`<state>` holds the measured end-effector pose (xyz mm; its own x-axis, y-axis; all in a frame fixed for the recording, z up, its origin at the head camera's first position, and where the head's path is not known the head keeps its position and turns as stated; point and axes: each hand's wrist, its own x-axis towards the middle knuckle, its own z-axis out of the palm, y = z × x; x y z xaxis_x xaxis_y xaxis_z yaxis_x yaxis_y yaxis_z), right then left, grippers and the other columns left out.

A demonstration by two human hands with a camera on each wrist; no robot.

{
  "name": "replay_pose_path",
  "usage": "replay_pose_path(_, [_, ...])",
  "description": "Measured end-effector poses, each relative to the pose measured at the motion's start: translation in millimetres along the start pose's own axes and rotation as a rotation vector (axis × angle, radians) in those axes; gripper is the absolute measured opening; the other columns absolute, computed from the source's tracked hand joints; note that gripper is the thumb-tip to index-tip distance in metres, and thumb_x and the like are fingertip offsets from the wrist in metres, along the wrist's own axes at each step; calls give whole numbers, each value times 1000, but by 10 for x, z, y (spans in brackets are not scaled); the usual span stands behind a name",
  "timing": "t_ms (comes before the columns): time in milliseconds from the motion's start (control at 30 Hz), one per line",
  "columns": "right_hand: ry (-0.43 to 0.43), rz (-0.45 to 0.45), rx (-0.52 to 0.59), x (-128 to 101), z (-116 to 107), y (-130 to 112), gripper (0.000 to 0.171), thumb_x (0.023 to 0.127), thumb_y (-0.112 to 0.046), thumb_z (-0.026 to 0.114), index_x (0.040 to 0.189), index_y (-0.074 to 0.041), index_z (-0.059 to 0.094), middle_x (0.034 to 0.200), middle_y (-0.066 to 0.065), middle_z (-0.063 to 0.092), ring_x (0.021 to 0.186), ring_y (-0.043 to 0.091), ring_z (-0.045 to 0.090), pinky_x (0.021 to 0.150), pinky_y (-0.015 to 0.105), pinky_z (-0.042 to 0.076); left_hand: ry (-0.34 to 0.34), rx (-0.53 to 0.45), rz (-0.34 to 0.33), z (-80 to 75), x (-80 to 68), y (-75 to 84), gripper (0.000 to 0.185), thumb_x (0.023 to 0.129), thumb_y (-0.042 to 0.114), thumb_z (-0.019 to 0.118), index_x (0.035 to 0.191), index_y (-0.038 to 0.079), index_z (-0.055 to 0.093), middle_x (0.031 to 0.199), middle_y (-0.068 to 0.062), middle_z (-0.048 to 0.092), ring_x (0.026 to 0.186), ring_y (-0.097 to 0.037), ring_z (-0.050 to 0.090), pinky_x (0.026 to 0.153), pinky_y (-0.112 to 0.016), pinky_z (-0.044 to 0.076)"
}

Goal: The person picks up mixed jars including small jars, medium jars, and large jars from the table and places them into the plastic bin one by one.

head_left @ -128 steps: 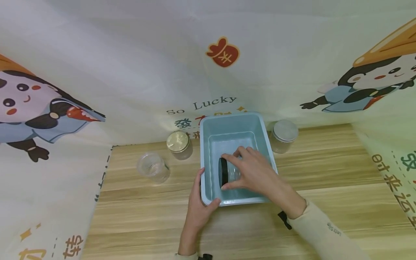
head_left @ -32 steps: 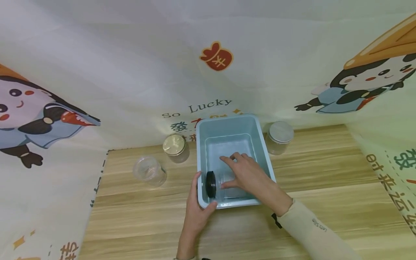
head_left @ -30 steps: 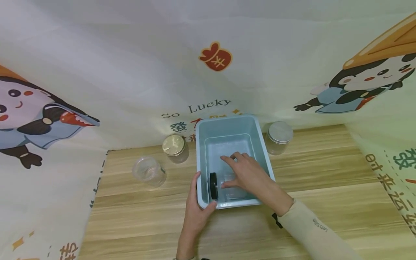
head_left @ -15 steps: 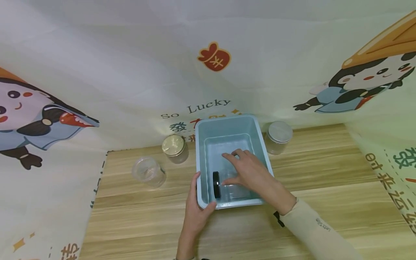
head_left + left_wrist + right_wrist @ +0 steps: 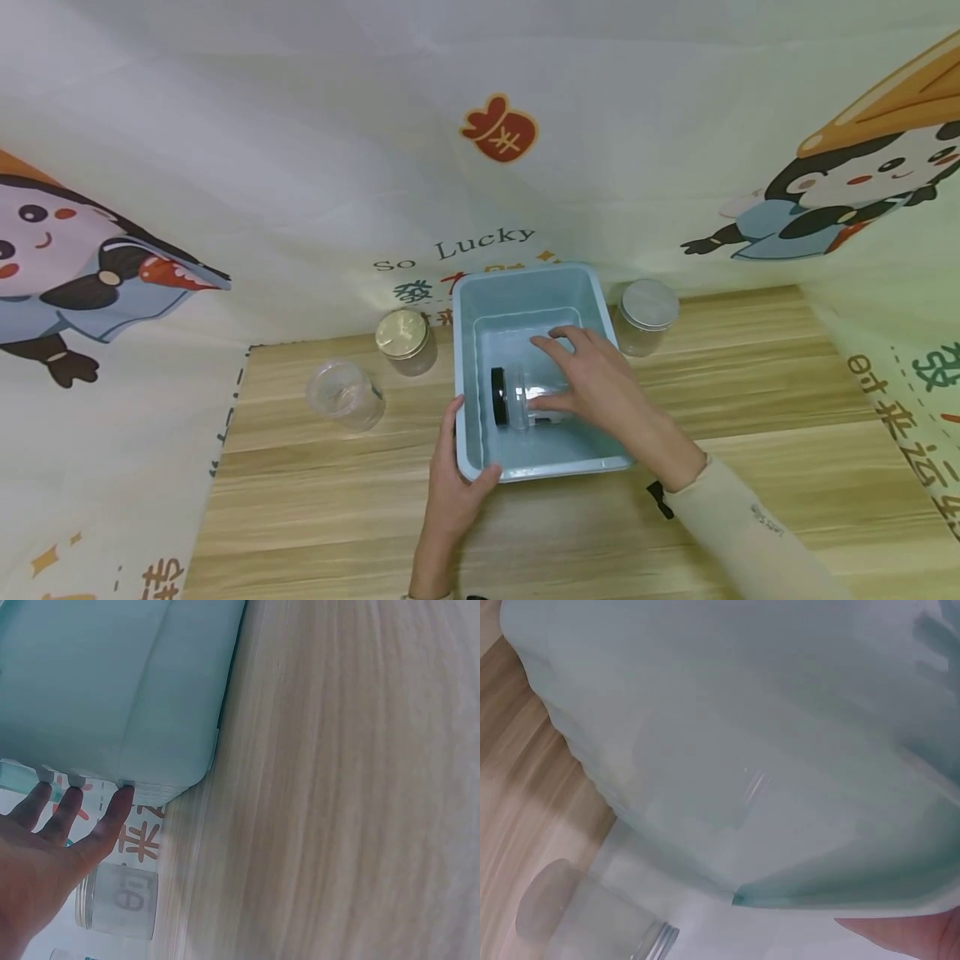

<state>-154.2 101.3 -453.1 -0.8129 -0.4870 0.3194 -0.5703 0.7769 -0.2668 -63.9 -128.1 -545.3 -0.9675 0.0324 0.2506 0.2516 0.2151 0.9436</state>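
Observation:
A clear jar with a black lid (image 5: 498,397) lies on its side in the pale blue plastic basin (image 5: 461,350), lid facing left. Over its body hovers my right hand (image 5: 600,379), index finger and thumb spread apart; the thumb overlaps the jar in the head view, and the index fingertip is beyond its far side. My left hand (image 5: 456,492) holds the basin's near left corner, thumb at the front rim. In the left wrist view, that hand's fingertips (image 5: 120,796) touch the basin's outer wall. The right wrist view shows mostly basin wall (image 5: 727,735).
Left of the basin stand a jar with a gold lid (image 5: 405,337) and a clear plastic jar (image 5: 347,396) without a lid. A silver-lidded jar (image 5: 648,312) stands at the back right. A printed cloth (image 5: 337,167) hangs behind the wooden table (image 5: 750,400).
The jar was gripped earlier, then lay loose near the basin's front left. It has since moved away from the front, the right hand shifting right above it. The left hand keeps its place.

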Motion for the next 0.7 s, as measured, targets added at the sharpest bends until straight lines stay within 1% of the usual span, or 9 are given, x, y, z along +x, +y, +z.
replay_pose_path(100, [-10, 8, 0, 0, -18, 8, 88, 66, -61, 82, 137, -14, 59, 128, 15, 60, 109, 38, 59, 91, 47, 50, -4, -10, 8, 2, 2, -10, 91, 80, 34, 78, 155, 18, 29, 152, -20, 39, 125, -42, 48, 102, -48, 42])
replay_pose_path(233, [-23, 17, -4, 4, -26, 15, 88, 67, -63, 81, 137, -15, 59, 129, 15, 59, 112, 37, 57, 93, 47, 49, -13, -33, 2, 7, 7, -12, 91, 81, 35, 78, 155, 26, 28, 152, -20, 39, 124, -41, 49, 101, -42, 43])
replay_pose_path(367, [-15, 13, -3, 1, -32, 36, 88, 67, -62, 82, 137, -14, 59, 129, 16, 59, 114, 38, 57, 94, 48, 48, -10, -21, 4, 9, 6, -13, 90, 81, 36, 78, 155, 27, 28, 153, -18, 39, 125, -39, 48, 102, -38, 41])
replay_pose_path(600, [16, -2, 9, -14, -62, 91, 88, 67, -61, 82, 137, -12, 59, 130, 17, 59, 118, 39, 55, 102, 53, 42, 14, -1, 13, 16, 0, -22, 90, 80, 39, 77, 155, 23, 29, 153, -18, 39, 127, -39, 47, 103, -42, 40])
replay_pose_path(700, [18, 8, 15, -27, -78, 118, 88, 68, -60, 82, 137, -11, 59, 131, 17, 58, 118, 39, 55, 102, 54, 42, 24, 12, 15, 17, 1, -37, 90, 80, 39, 77, 155, 24, 30, 153, -18, 39, 126, -39, 48, 101, -46, 41])
